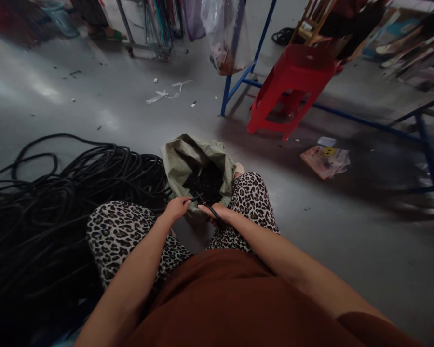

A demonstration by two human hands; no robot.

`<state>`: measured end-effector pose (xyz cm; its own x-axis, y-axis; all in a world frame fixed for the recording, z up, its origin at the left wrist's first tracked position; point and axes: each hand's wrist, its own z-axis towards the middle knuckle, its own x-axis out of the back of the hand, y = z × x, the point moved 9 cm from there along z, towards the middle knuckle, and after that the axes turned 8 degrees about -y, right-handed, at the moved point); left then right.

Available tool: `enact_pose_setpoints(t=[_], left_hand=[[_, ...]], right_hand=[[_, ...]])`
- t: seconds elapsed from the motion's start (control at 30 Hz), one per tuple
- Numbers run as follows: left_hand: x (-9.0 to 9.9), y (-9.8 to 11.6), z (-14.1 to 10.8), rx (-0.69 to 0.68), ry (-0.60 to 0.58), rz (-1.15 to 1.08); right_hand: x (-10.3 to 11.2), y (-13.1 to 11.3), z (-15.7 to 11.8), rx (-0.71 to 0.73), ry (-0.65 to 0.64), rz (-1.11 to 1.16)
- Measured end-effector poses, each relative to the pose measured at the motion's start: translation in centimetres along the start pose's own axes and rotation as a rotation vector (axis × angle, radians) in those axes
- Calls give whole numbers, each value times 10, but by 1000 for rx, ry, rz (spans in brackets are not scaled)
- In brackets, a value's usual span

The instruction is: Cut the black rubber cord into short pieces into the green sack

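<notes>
Between the knees stands a greenish woven sack (173, 161), its mouth open and its rim folded, holding many small black pieces (206, 182). Over its near rim, my left hand (177, 208) is closed on a black cord (193, 199) whose short end points right. My right hand (222, 212) grips dark-handled scissors (216, 214), with the blades up and left beside the cord's end. Whether the blades touch the cord I cannot tell. A big tangle of black cord (104, 168) lies on the floor to the left.
A red plastic stool (292, 82) stands ahead to the right, near a blue metal frame (235, 91). From the frame hangs a clear plastic bag (226, 38). Printed plastic packaging (325, 159) and white scraps (164, 95) lie on the grey floor.
</notes>
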<state>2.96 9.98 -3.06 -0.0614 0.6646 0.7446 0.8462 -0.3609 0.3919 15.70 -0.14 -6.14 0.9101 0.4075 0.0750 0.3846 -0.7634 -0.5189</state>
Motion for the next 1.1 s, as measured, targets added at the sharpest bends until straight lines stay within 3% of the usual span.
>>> enact_pose_setpoints(t=[0.37, 0.93, 1.1], left_hand=[[-1, 4, -2, -43, -17, -15], [3, 12, -2, -102, 64, -57], [3, 2, -1, -58, 60, -5]], right_hand=[[-1, 0, 1, -14, -18, 1], [9, -6, -3, -7, 104, -44], [18, -3, -2, -36, 183, -3]])
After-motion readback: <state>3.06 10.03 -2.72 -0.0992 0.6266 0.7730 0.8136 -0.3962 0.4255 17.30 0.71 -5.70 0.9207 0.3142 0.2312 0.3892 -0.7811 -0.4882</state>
